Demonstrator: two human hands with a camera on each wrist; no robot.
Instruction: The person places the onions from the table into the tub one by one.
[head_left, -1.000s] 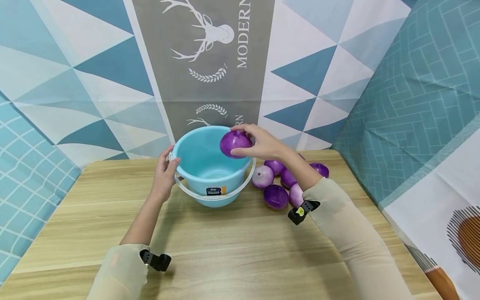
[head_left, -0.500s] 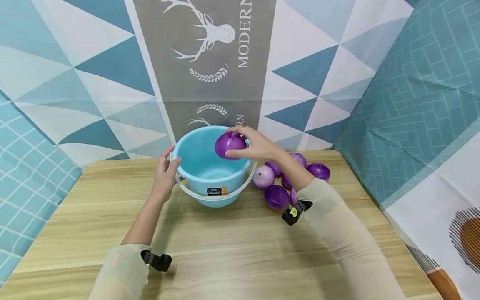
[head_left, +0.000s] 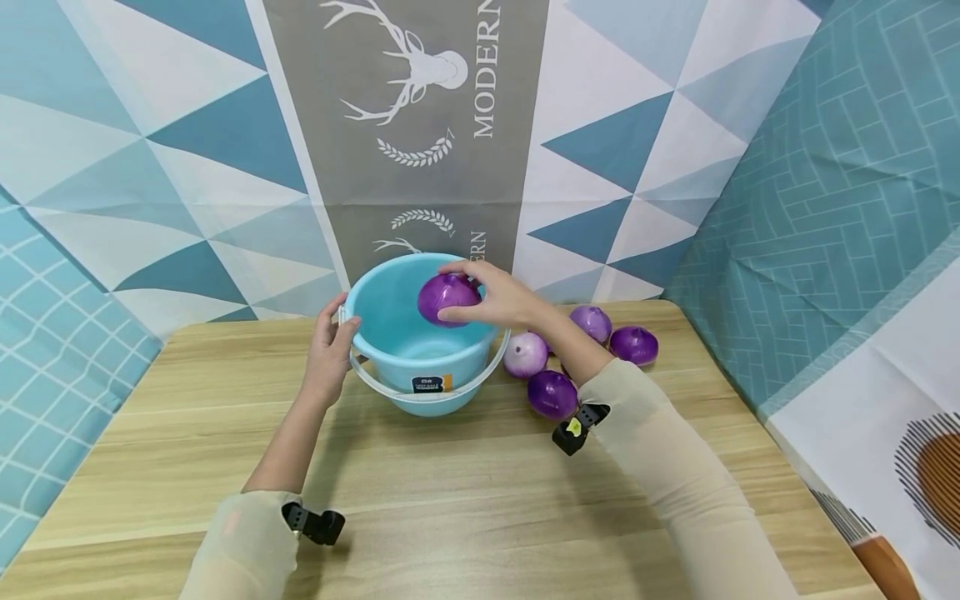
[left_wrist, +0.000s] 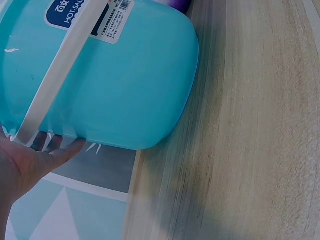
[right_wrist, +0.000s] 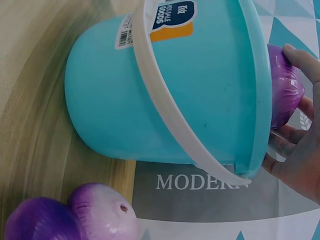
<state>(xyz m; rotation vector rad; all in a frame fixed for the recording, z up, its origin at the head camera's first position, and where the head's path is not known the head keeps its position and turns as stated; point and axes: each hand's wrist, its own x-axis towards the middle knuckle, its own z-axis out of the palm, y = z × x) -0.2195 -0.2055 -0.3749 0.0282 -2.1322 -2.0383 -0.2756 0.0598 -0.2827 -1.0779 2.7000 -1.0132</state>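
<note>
An onion [head_left: 442, 302] at a bucket's [head_left: 397, 372] mouth

The right hand [head_left: 501, 298] grips the onion, and the left hand [head_left: 328, 346] holds the bucket. Best to hold the bucket still and lower the onion softly. More onions [head_left: 552, 394] lie near the right hand.

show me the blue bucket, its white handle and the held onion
Blue bucket [left_wrist: 132, 82], left wrist view: on its outer side wall.
White handle [right_wrist: 162, 100], right wrist view: partway along its band.
Held onion [head_left: 442, 295], head view: on its purple side.
</note>
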